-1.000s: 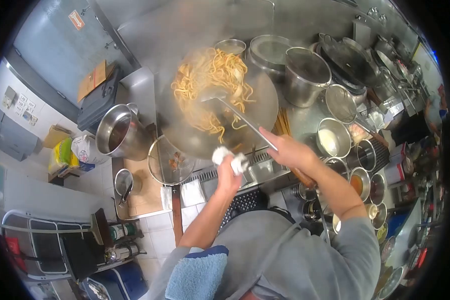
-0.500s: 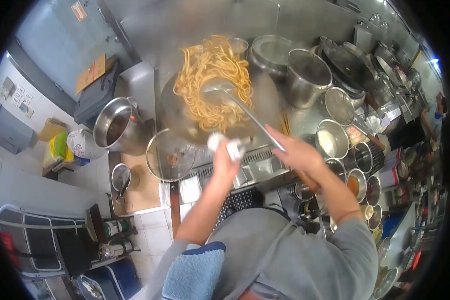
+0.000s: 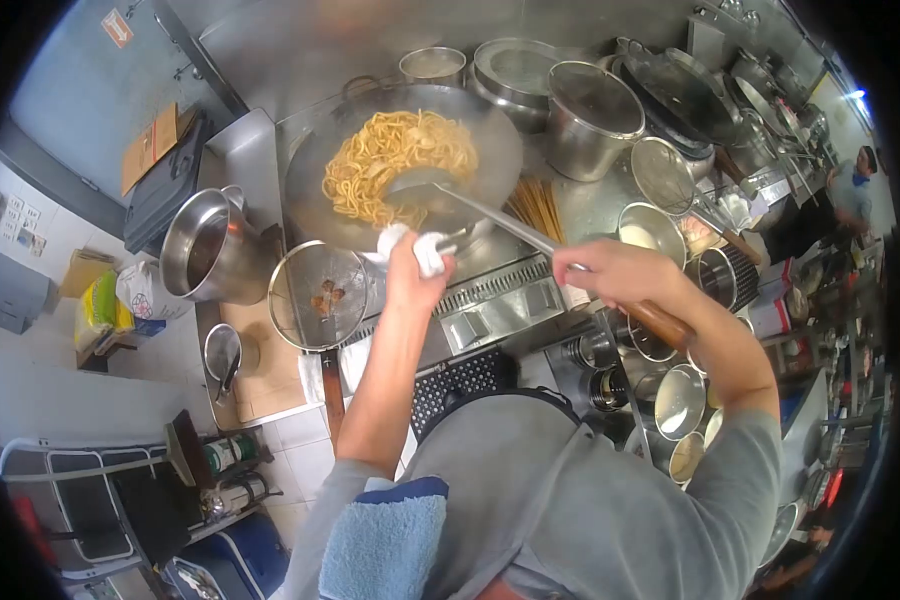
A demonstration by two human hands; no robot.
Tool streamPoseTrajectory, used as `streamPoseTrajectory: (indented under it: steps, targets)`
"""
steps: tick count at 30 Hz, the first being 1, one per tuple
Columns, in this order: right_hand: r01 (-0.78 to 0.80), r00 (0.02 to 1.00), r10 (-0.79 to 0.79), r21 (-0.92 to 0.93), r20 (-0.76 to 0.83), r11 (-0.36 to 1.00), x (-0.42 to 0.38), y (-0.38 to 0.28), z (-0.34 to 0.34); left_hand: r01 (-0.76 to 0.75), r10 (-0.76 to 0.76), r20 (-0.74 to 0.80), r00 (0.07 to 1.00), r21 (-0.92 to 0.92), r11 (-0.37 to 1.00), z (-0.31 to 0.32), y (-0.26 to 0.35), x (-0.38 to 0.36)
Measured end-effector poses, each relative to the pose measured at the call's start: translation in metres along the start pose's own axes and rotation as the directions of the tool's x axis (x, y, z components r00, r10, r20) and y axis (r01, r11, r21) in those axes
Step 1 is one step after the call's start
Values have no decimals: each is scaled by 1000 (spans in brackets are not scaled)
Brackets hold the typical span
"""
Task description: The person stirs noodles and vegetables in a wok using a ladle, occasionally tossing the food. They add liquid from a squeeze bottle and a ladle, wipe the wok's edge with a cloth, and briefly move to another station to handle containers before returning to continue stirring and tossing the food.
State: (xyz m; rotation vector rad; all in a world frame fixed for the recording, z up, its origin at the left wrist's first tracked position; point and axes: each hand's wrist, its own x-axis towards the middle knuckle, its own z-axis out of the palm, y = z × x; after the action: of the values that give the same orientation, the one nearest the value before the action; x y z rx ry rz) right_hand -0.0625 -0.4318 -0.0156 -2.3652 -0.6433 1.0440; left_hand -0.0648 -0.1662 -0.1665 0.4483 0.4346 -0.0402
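Note:
A big steel wok (image 3: pixel 310 190) holds a heap of yellow noodles (image 3: pixel 395 160) on the stove. My left hand (image 3: pixel 408 270) grips the wok's near rim through a white cloth (image 3: pixel 410 245). My right hand (image 3: pixel 615 275) is closed on the long handle of a metal ladle (image 3: pixel 425 190), whose bowl rests among the noodles at the wok's middle. The ladle's wooden end (image 3: pixel 660 322) sticks out behind my wrist.
A wire strainer (image 3: pixel 320 295) with a few bits lies left of the wok, beside a tall steel pot (image 3: pixel 205 250). Several steel pots, lids and sauce bowls (image 3: pixel 660 240) crowd the right side. A blue towel (image 3: pixel 385 540) hangs on my shoulder. Another person (image 3: pixel 850 195) stands far right.
The noodles, tossed high a second ago, have dropped back into the wok. The wok has come down level, and both hands moved left and nearer with it.

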Motion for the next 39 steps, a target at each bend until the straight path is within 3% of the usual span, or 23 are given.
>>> streamPoseTrajectory:
  steps: [4,5,9,10,11,13,14,16,19,22,24,25,26,28,31,34,36,38,39]
  targets:
    - [288,921,-342,-264,-186,921,65,29,22,-69,69,-36,997,-17,997,-18,-5,35]
    - [162,964,-193,-173,-181,972,70,22,25,-92,91,-38,995,-29,995,-29,-23,28]
    - [296,859,-350,-197,-372,935,81,25,43,-62,63,-2,998,131,989,-69,-72,-16]
    - [294,872,-346,-193,-347,936,75,22,38,-39,34,41,999,129,991,-60,-67,-27]
    - [291,886,-337,-184,-318,939,66,18,32,-78,79,-21,997,56,995,-48,-59,-33]
    - [299,903,-334,-164,-270,940,53,14,25,-154,163,-38,986,178,972,-34,-31,-7]
    - [254,930,-284,-150,-233,955,53,11,22,-92,95,-102,990,32,995,-10,-8,0]
    - [165,967,-189,-142,-169,976,55,2,14,-48,48,-44,998,16,999,-8,13,34]
    - [206,918,-268,-227,-292,952,94,22,30,-64,66,-35,997,62,996,-32,-10,43]
    - [305,826,-378,-231,-419,924,94,16,40,-62,71,-92,993,94,994,-51,-52,0]
    - [318,835,-372,-196,-405,928,75,13,34,-70,57,78,995,167,984,-73,-65,-21]
    - [320,850,-361,-168,-384,933,58,10,30,-66,72,-93,993,67,996,-43,-54,-38]
    - [321,868,-348,-136,-354,937,44,11,30,-24,24,-99,995,-1,1000,-53,-43,-20]
    - [384,816,-440,-218,-375,897,23,25,29,-97,97,-4,995,68,993,-32,-8,2]
    - [32,992,-26,47,-126,998,-22,-2,10,-75,76,-54,996,22,997,-12,21,33]
    - [-61,990,103,368,-97,928,-22,11,13,-25,25,-20,999,10,1000,-27,16,60]
    - [68,977,52,534,-206,843,1,30,19,2,-2,2,1000,15,1000,-34,13,68]
    - [263,916,-6,589,-401,764,32,36,28,14,-12,-55,998,36,999,-25,18,63]
    - [284,894,20,599,-448,748,48,38,31,17,-14,-74,997,48,999,-24,18,60]
